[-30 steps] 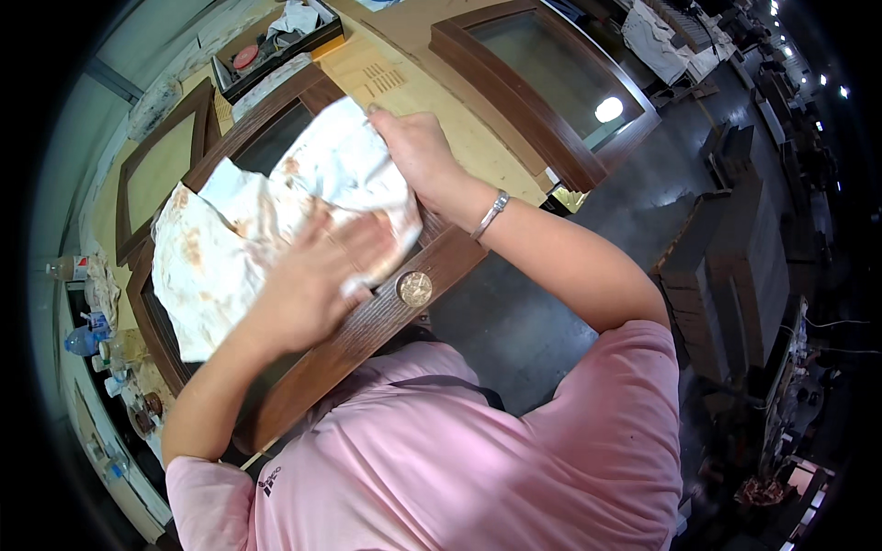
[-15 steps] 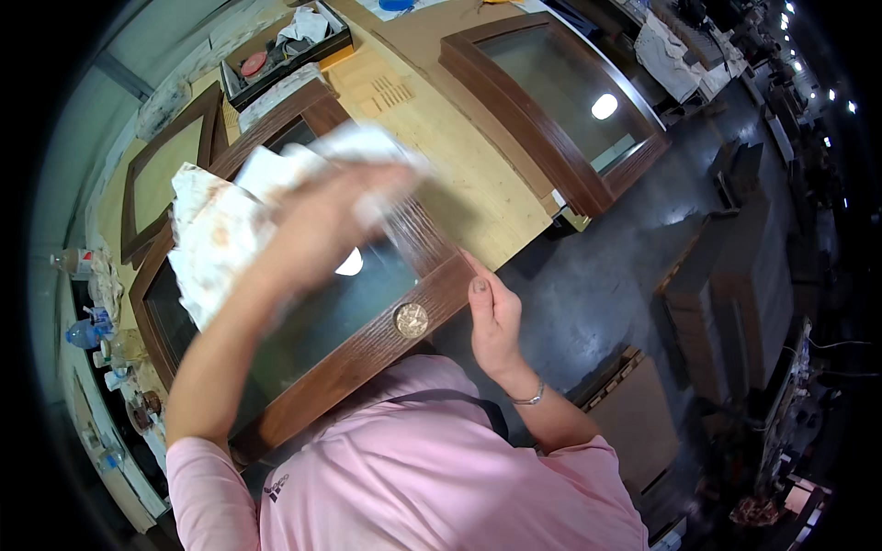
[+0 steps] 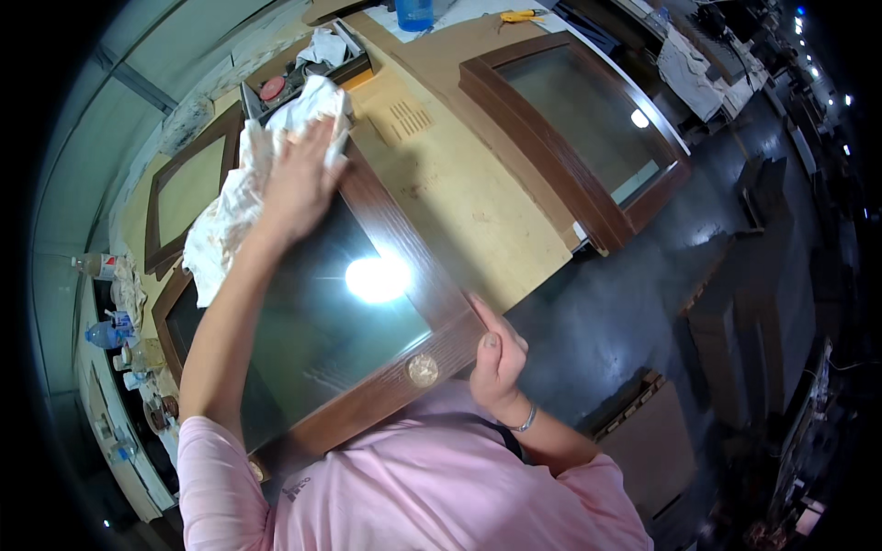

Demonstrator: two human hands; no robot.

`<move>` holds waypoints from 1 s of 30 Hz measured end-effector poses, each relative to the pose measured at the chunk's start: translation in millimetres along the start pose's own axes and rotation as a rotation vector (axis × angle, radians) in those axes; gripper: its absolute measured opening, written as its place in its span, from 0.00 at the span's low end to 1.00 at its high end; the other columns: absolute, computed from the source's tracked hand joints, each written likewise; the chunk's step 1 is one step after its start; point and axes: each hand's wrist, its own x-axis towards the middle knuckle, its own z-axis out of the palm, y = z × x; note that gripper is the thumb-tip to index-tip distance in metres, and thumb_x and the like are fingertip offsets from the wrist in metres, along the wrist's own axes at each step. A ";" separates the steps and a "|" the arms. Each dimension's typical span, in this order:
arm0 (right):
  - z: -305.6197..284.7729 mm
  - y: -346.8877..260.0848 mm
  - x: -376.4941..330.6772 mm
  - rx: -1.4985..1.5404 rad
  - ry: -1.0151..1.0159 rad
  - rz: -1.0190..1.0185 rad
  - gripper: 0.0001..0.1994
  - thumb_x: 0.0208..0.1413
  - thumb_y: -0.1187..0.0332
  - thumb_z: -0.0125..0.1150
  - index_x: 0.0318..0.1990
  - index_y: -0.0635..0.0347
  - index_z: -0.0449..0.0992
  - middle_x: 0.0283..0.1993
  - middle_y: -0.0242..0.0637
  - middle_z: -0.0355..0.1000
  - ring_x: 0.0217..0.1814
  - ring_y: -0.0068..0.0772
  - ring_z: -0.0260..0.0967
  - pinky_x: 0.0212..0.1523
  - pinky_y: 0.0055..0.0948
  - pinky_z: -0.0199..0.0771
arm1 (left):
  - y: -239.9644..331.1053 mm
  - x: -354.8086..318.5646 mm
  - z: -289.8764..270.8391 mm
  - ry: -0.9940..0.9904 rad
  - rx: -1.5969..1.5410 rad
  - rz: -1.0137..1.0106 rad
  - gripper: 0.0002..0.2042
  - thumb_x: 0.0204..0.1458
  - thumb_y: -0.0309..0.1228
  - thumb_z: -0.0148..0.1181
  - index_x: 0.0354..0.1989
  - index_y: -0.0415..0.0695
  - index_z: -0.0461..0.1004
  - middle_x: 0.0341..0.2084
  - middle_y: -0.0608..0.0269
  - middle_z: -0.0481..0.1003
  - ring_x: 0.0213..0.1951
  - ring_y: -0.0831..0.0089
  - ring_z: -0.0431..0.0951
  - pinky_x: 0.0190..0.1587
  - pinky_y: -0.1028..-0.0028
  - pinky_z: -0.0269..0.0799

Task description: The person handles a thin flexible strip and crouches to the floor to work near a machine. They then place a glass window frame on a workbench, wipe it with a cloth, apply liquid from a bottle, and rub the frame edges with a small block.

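Note:
A brown wood-framed glass door lies slanted in front of me, its near edge against my body. My left hand presses a stained white cloth onto the far end of the frame, and much of the cloth trails to the left over the glass. My right hand grips the frame's near right corner, thumb on top and the other fingers partly hidden. Close to that corner a round gold-coloured emblem sits on the wood. Light glares off the glass.
Another glazed brown door lies at the right of the yellowish bench. An open frame lies at the left. Beyond are a tray of odds and ends, a blue container and a yellow tool. Bottles line the left side.
My left hand has moved the cloth away from me to the frame's far end, uncovering more glass. My right hand keeps its hold on the corner. The view has shifted slightly.

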 end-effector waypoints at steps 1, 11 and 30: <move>-1.5 6.5 3.9 -0.025 0.016 -0.049 0.21 0.65 0.63 0.41 0.51 0.77 0.71 0.52 0.56 0.73 0.53 0.52 0.73 0.55 0.36 0.69 | 25.3 -2.7 4.6 -0.074 -0.080 -0.056 0.29 0.54 0.32 0.56 0.66 0.45 0.58 0.63 0.48 0.61 0.67 0.52 0.56 0.69 0.57 0.48; 1.4 10.3 7.6 -0.056 0.015 -0.130 0.26 0.66 0.56 0.39 0.47 0.78 0.73 0.48 0.59 0.74 0.50 0.55 0.74 0.52 0.40 0.72 | -48.4 -9.9 -6.4 -0.006 0.082 -0.155 0.24 0.59 0.35 0.51 0.65 0.43 0.60 0.64 0.50 0.61 0.66 0.57 0.59 0.68 0.59 0.49; -23.9 1.0 25.2 -0.221 -0.200 -0.187 0.19 0.61 0.67 0.42 0.47 0.77 0.73 0.45 0.55 0.76 0.47 0.48 0.76 0.51 0.35 0.72 | -72.7 -203.3 -80.1 0.099 -0.332 -0.599 0.17 0.62 0.35 0.48 0.52 0.38 0.73 0.49 0.58 0.76 0.54 0.66 0.71 0.60 0.70 0.61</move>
